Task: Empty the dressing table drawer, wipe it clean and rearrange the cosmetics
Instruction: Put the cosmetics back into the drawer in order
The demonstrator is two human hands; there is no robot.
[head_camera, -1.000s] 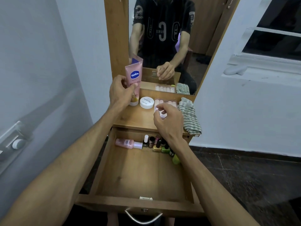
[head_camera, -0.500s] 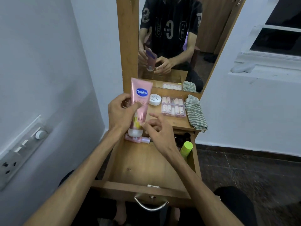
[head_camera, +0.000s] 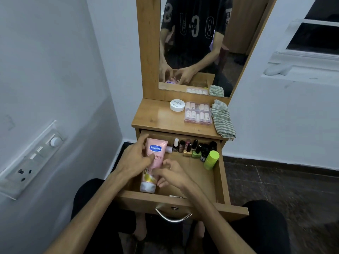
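The pink tube reads "Vaseline" in white on a blue oval badge, with "Hya" legible beneath it and the letters before it hidden by a thumb; lower down there is a yellow patch and a white cap at the end nearest the person. It lies lengthwise in the open wooden drawer, at about 9 o'clock within it, crimped end toward the back wall. The left hand grips the tube's upper half, its thumb pressed across the label and its fingers curled round the far side. The right hand has its fingers curled, the tips touching the tube's lower half near the cap, though how firmly it pinches cannot be told through the blur. Along the back of the drawer, from 12 to 2 o'clock, stands a row of small nail polish bottles with dark and white caps, their labels too small to read, and a lime-green bottle leans at the right wall. On the surface above, a round white jar carries small dark print on its lid, not clearly readable. Just beside it at 3 o'clock sits a clear box of false nails, and a striped cloth hangs over the right edge.
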